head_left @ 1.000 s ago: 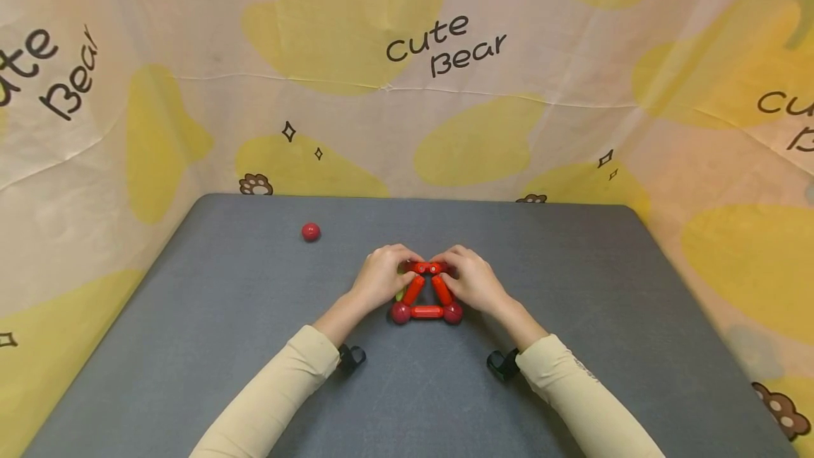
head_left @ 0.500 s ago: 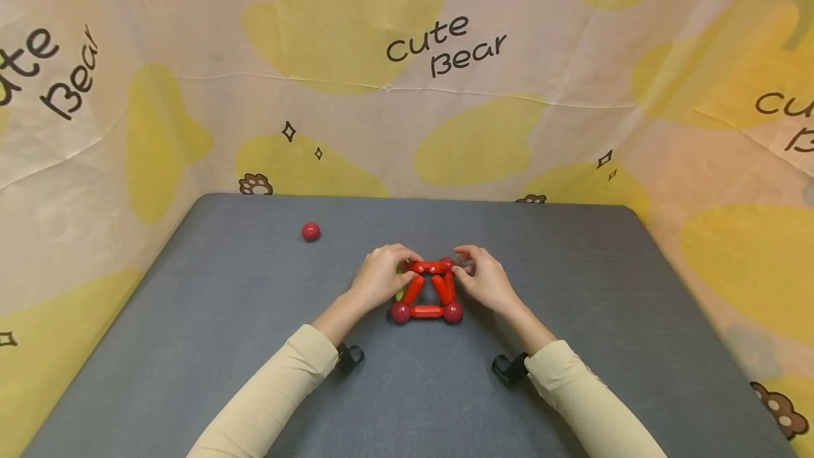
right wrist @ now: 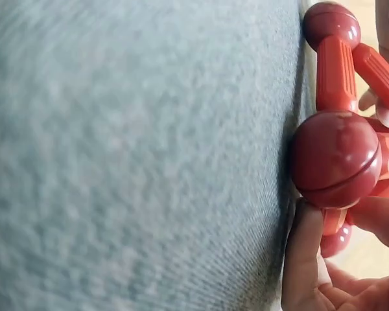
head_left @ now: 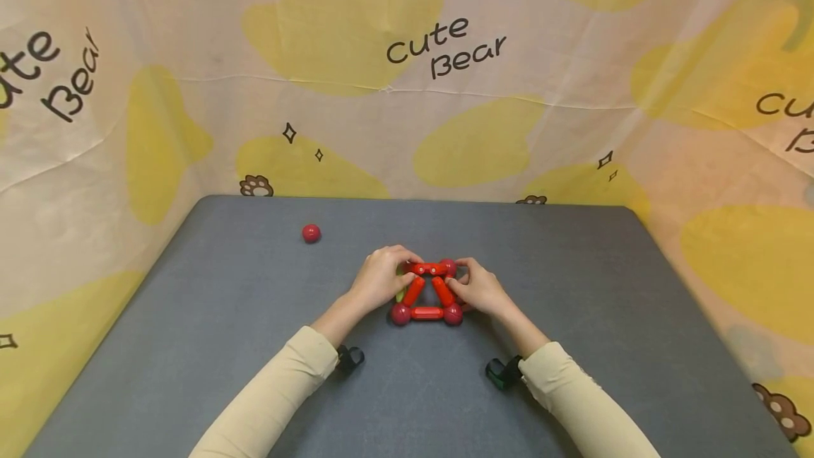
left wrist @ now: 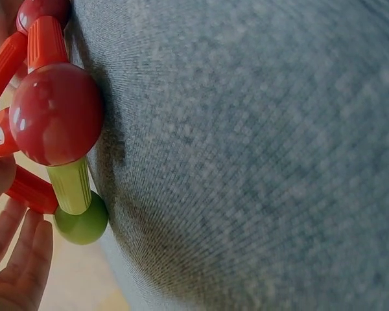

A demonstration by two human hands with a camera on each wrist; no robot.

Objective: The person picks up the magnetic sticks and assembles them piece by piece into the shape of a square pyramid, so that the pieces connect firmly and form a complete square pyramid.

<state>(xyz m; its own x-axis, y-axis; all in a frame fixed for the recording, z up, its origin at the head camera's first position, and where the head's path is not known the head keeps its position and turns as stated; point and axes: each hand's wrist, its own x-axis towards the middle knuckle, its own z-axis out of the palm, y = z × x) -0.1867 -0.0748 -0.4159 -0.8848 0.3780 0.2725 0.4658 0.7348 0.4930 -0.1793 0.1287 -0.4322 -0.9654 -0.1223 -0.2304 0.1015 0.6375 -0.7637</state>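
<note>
A frame of red magnetic rods and dark red balls sits on the grey tabletop between both hands. My left hand grips its far left corner, thumb and fingers covering that joint. On the left side, a yellow-green rod leads from a red ball to a green ball. With thumb and finger, my right hand pinches the right-side rod, just behind the near right ball. Another red ball shows at the far right corner. Two red rods lean inward, ends apart.
One loose red ball lies toward the back left of the grey table. Printed cloth hangs behind the table and along both sides. Dark wrist bands stick out below the sleeves.
The right hand has let go of the far right corner, uncovering its red ball. It drew back to the right, then came in lower on the right side. The left hand stays put.
</note>
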